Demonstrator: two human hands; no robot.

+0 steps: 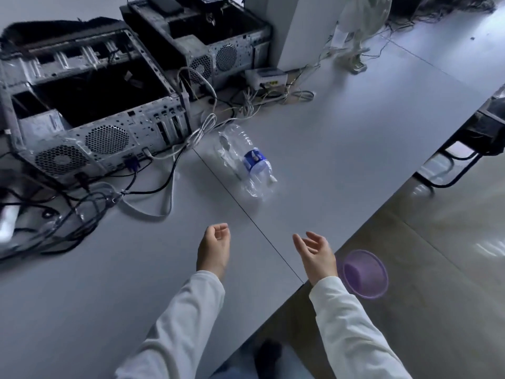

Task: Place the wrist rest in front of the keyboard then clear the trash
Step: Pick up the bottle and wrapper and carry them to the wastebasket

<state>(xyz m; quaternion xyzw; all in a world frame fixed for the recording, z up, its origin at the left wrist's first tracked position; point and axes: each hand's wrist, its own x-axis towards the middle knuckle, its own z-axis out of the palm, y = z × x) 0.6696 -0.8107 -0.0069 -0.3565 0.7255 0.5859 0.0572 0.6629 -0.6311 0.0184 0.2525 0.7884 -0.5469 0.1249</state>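
Note:
A crushed clear plastic bottle (250, 162) with a blue label lies on its side on the grey table (341, 138), beyond both hands. My left hand (213, 248) hovers above the table with its fingers loosely curled and nothing in it. My right hand (315, 254) is held near the table's front edge, fingers spread, palm turned inward, empty. Both hands are well short of the bottle. No keyboard or wrist rest is in view.
Two open computer cases (90, 105) with tangled cables (153, 187) fill the left and back. A small white box (266, 77) sits behind. A purple bin (364, 273) stands on the floor right of the table edge. A chair (470, 143) is at far right.

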